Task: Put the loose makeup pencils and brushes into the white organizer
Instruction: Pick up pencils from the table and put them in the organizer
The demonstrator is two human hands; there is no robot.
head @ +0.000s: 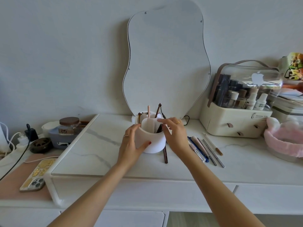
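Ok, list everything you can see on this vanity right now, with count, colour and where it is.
white organizer: one, white, centre of the marble top, several brushes and pencils standing in it
loose pencils and brushes: about seven, pink, blue, grey and brown, lying right of the organizer
brown pencil: one, lying at the organizer's base
mirror: one, wavy outline, on the wall behind
cosmetics case: one, cream with clear lid, right rear, bottles inside
headband: one, pink, far right
phone: one, gold-patterned case, front left
glass jar: one, brown lid, left rear
left hand: holds the organizer's side
right hand: fingers at the organizer's rim, pinching a dark brush
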